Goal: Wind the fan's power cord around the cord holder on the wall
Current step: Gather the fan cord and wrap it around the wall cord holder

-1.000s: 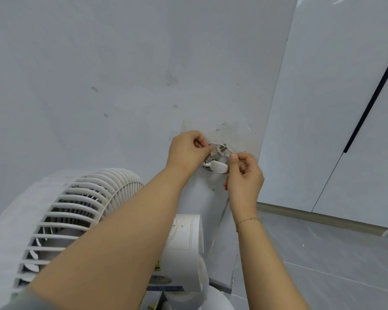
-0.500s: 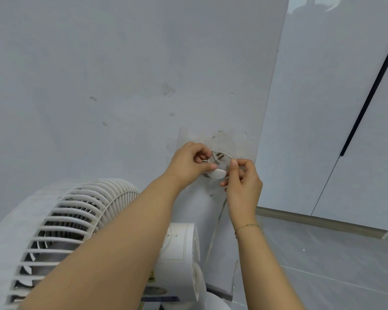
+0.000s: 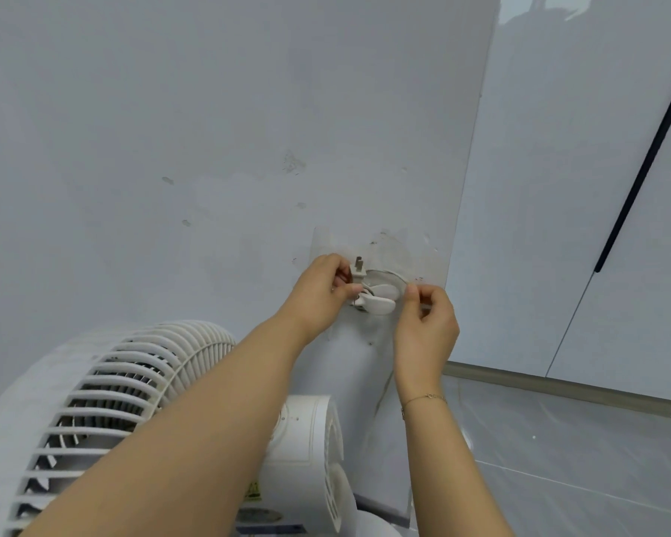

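Observation:
A white cord holder point(image 3: 380, 298) is stuck to the grey wall on a clear adhesive patch. The thin white power cord point(image 3: 383, 387) drops from it behind my right wrist toward the fan. My left hand point(image 3: 320, 294) pinches the plug point(image 3: 358, 270) at the holder's left side, its metal prongs pointing up. My right hand point(image 3: 427, 323) sits just right of the holder with thumb and forefinger pinched together on the cord there. The white fan point(image 3: 105, 405) stands at the lower left, its grille partly hidden by my left forearm.
The fan's motor housing point(image 3: 307, 439) sits below my arms, close to the wall. The wall ends at a corner point(image 3: 458, 242) right of the holder. White cabinet doors point(image 3: 558, 188) with a dark handle strip lie beyond it, and grey floor tiles point(image 3: 578, 459) spread at the lower right.
My left hand has turned the plug so its prongs stick up at the holder's left. My right hand has shifted a little to the right of the holder.

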### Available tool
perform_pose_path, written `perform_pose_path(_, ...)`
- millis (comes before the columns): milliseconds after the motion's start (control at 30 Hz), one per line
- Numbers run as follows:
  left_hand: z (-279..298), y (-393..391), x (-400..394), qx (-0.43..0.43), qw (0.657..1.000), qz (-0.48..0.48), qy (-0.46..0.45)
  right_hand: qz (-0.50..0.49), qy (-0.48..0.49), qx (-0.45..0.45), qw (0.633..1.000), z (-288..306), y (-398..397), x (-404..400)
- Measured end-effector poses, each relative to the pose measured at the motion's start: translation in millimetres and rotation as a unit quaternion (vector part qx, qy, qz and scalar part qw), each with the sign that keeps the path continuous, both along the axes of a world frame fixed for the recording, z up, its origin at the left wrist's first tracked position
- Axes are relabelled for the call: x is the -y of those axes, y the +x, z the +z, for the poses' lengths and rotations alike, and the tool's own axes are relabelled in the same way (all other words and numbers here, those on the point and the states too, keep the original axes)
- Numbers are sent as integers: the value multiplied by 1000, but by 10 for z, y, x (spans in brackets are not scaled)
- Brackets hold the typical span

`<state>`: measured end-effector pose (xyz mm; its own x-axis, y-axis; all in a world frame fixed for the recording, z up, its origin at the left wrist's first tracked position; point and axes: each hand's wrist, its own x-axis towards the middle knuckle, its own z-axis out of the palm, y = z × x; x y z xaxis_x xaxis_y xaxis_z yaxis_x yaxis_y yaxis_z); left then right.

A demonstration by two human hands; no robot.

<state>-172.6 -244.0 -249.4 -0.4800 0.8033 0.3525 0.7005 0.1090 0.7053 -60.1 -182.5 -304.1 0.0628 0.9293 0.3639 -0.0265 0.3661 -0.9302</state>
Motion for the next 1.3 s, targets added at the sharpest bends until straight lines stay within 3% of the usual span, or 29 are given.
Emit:
perform_pose_path(300,-5,-12,-51,23,999,34,11,122,-100,30,987,-555,1,103)
perform_pose_path(433,3,-42,-38,47,998,46,15,271,-248,-82,926,-651,-19,296)
perform_pose_path(567,-15,-111,37,67,994,77,-28,387,-294,-62,872,-737,90,410)
perform_pose_path(700,-86,-182,111,88,980,84,-159,364,-281,9,888,-656,147,339)
perform_pose_path(800,-101,-203,125,108,963,97,-226,329,-260,14,908,-550,125,298)
perform_pose_path(1000,-68,-148,154,145,952,51,-263,285,-231,-72,928,-289,93,135)
perform_pose_path(1133,-54,-156,154,156,955,55,-246,280,-256,-16,925,-399,130,141)
perform_pose_path(1300,-56,-90,149,176,949,20,-260,323,-309,35,894,-501,128,229)
